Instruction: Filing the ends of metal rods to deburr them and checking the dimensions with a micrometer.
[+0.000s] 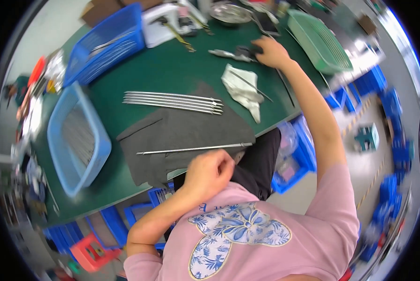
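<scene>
reaching my right hand [272,52] past the white cloth [243,90] onto the dark tool [245,51], fingers closing over it; my left hand [209,171] curls empty beside the single rod [191,149], which runs crosswise.

The table [172,70] is dark green, the cloth [186,129] on it grey, the rods [172,101] silvery. Two baskets [76,140] are blue, one [320,42] is pale green. The shirt [308,234] is pink with a blue-and-white floral butterfly [238,232].
</scene>
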Available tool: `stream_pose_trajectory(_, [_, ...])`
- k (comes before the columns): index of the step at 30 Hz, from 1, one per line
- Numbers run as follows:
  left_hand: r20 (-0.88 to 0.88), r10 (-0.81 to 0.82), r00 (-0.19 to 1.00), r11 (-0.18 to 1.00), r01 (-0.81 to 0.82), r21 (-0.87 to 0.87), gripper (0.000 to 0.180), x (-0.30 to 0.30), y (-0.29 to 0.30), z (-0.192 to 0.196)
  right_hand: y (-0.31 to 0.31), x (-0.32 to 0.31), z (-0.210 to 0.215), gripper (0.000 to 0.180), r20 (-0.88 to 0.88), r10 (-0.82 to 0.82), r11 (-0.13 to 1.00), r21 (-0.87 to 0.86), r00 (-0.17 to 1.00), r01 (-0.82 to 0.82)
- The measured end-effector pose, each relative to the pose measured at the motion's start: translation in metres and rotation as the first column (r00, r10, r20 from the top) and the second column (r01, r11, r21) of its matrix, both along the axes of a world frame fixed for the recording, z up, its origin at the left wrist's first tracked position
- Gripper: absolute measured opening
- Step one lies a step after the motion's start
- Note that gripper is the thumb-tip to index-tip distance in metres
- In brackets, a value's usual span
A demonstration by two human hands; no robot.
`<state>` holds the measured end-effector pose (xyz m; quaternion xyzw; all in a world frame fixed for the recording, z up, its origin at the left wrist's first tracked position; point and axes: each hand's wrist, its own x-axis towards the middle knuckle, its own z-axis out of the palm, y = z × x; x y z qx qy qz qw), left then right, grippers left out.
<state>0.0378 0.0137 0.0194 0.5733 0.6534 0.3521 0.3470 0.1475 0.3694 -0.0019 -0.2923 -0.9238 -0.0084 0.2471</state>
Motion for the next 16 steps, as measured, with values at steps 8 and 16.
stream_pose_trajectory(8, [0.690,0.652,0.316,0.726,0.005,-0.688,0.051,0.023,0.042,-0.024,0.015,-0.009,0.037,0.028,0.219,0.094,0.966,-0.257,0.971,-0.035])
stream_pose_trajectory(16, [0.553,0.768,0.322,0.616,-0.140,-0.775,0.056,0.039,0.042,-0.035,-0.035,-0.018,0.028,0.032,0.294,0.263,0.964,-0.121,0.919,-0.238])
